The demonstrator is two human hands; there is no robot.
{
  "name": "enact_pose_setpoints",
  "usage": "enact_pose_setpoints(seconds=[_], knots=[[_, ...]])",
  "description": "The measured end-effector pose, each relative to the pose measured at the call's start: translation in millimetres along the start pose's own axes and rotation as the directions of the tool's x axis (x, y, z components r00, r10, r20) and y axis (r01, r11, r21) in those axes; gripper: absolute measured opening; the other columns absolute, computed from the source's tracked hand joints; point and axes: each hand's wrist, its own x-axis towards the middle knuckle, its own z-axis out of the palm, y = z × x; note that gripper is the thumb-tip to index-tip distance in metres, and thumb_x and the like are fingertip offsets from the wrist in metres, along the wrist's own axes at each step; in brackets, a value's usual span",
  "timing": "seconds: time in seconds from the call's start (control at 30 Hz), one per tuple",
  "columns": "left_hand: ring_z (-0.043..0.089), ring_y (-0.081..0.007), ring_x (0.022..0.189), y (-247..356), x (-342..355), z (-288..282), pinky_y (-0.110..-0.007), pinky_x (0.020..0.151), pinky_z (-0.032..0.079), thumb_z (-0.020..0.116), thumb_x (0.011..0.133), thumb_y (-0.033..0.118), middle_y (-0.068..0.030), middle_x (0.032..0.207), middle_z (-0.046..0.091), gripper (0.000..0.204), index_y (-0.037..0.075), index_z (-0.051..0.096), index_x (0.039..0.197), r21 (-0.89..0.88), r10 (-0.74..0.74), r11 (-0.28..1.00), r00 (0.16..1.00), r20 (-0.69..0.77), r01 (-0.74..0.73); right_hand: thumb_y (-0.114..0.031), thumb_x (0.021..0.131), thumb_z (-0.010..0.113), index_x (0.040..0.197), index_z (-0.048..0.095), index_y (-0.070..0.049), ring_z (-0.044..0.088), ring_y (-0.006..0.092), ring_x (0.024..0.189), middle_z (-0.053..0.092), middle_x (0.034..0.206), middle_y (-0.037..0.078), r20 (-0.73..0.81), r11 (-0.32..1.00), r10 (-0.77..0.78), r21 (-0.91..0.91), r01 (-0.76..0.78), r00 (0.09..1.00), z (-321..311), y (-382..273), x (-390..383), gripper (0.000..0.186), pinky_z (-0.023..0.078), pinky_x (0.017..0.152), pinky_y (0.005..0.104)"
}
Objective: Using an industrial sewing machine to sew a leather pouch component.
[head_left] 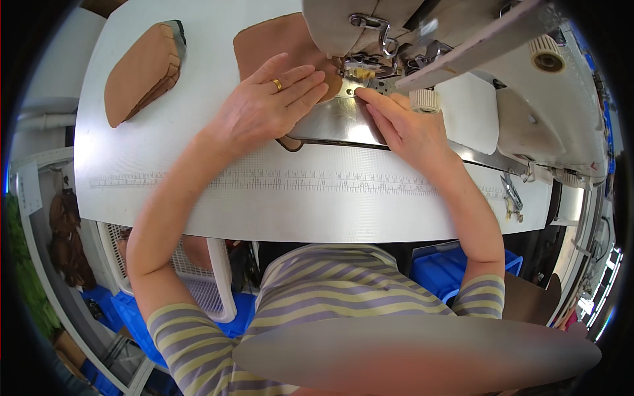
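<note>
A brown panel, leather or cloth, lies on the white sewing table, its right edge under the presser foot of a sewing machine. My left hand rests flat on that panel with its fingers stretched out; a ring is on one finger. My right hand is on the other side of the foot. Its index finger reaches out to the metal needle plate by the panel's edge, with the thumb a little apart below and the other fingers bent. The needle itself is too small to make out.
A stack of brown panels lies at the table's far left. A printed ruler crosses the table near the front. Thread snips lie at the right. Below are a white plastic basket and a blue bin.
</note>
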Motion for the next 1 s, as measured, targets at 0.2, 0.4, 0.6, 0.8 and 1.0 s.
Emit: enact_pose_setpoints(seconds=[0.2, 0.4, 0.6, 0.8, 1.0], knots=[[0.059, -0.0226, 0.115, 14.9, 9.6, 0.3, -0.041, 0.105, 0.041, 0.058, 0.078, 0.01, -0.0095, 0.121, 0.064, 0.043, -0.001, 0.061, 0.119, 0.051, -0.073, 0.996, 0.997, 0.038, 0.071, -0.019, 0.093, 0.061, 0.118, 0.065, -0.022, 0.06, 0.019, 0.056, 0.062, 0.076, 0.002, -0.02, 0.999, 0.027, 0.039, -0.026, 0.999, 1.6, 1.0, -1.2, 0.026, 0.047, 0.049, 0.0307], [0.063, -0.027, 0.108, 47.1, 25.3, 4.4, -0.039, 0.099, 0.045, 0.061, 0.077, 0.009, -0.0184, 0.113, 0.067, 0.041, -0.008, 0.062, 0.114, 0.26, -0.192, 0.951, 0.978, 0.078, 0.166, -0.019, 0.093, 0.061, 0.119, 0.065, -0.022, 0.061, 0.0194, 0.056, 0.062, 0.076, 0.002, -0.035, 0.998, 0.02, 0.061, -0.018, 0.999, 0.4, 1.5, -0.4, 0.026, 0.048, 0.049, 0.0312], [0.063, -0.0268, 0.108, 56.5, 29.0, -11.7, -0.04, 0.099, 0.044, 0.063, 0.074, 0.008, -0.0195, 0.116, 0.066, 0.042, -0.008, 0.062, 0.113, 0.327, -0.311, 0.92, 0.908, 0.281, 0.214, -0.019, 0.093, 0.061, 0.12, 0.064, -0.021, 0.06, 0.0188, 0.054, 0.062, 0.075, 0.001, -0.008, 1.0, 0.021, 0.019, -0.021, 1.0, -0.5, 3.9, -4.2, 0.027, 0.048, 0.047, 0.0306], [0.06, -0.0182, 0.115, 28.2, -11.6, -32.9, -0.045, 0.105, 0.039, 0.061, 0.077, 0.005, -0.0031, 0.125, 0.065, 0.037, 0.006, 0.066, 0.114, -0.172, -0.269, 0.939, 0.948, 0.169, 0.297, -0.016, 0.093, 0.061, 0.117, 0.066, -0.019, 0.058, 0.0186, 0.051, 0.061, 0.074, 0.001, 0.013, 0.997, 0.044, 0.062, -0.045, 0.999, 1.0, 6.1, -3.5, 0.025, 0.046, 0.045, 0.0297], [0.059, -0.0184, 0.114, 42.6, -13.9, -33.3, -0.047, 0.105, 0.038, 0.065, 0.073, 0.011, -0.0028, 0.123, 0.065, 0.041, 0.008, 0.067, 0.114, -0.188, -0.196, 0.959, 0.975, 0.103, 0.213, -0.006, 0.08, 0.067, 0.113, 0.068, -0.015, 0.054, 0.0202, 0.056, 0.052, 0.066, 0.003, 0.029, 0.973, -0.176, 0.154, 0.17, 0.984, -7.9, -9.3, -5.9, 0.033, 0.043, 0.049, 0.0333]])
